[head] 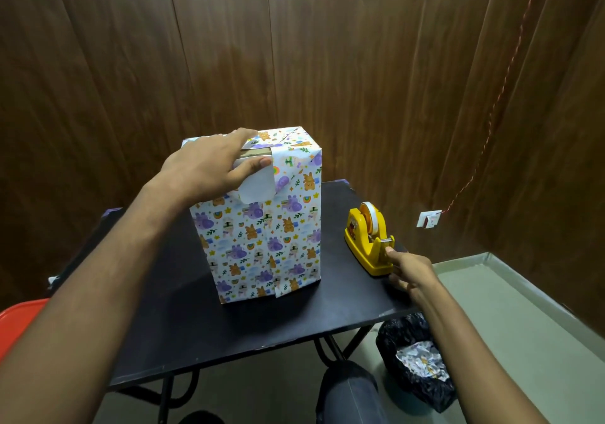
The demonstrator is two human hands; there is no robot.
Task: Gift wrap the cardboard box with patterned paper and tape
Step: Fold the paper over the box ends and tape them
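A tall cardboard box (262, 233) stands upright on the black table (183, 322), covered in white paper printed with small purple and orange animals. At its top front edge a strip of bare cardboard (253, 153) shows, and a loose paper flap (257, 186) curls down with its white underside out. My left hand (212, 165) rests on the box's top, fingers flat on the folded paper and thumb pressing the flap's upper edge. My right hand (407, 269) reaches to the yellow tape dispenser (368, 242), its fingertips at the cutter end, touching the tape there.
The dispenser sits near the table's right edge. A black bin bag (415, 358) with crumpled paper stands on the floor below right. My knee (350, 391) is under the table's front edge. A red chair (19, 319) shows at far left. Wood-panelled walls close in behind.
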